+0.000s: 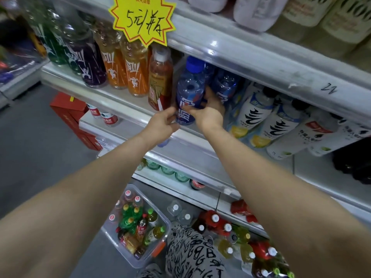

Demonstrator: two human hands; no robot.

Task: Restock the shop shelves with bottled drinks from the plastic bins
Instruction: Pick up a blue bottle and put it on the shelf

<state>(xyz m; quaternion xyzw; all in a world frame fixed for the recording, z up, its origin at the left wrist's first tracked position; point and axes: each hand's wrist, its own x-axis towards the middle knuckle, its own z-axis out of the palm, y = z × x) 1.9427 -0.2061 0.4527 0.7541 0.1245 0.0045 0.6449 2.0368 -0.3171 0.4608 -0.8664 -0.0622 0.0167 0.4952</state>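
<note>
Both the left hand [164, 119] and right hand [208, 114] had fingers clamped round the blue bottle [190, 91], upright just right of the tea bottle [160, 81]. It likely needed seating squarely, label forward, without knocking that neighbour.

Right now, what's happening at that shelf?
A person holds a blue bottle with both hands, left hand at its base, right hand round its side, standing it on the shelf between a red-labelled bottle and more blue bottles. A clear plastic bin of mixed drinks sits on the floor below.
</note>
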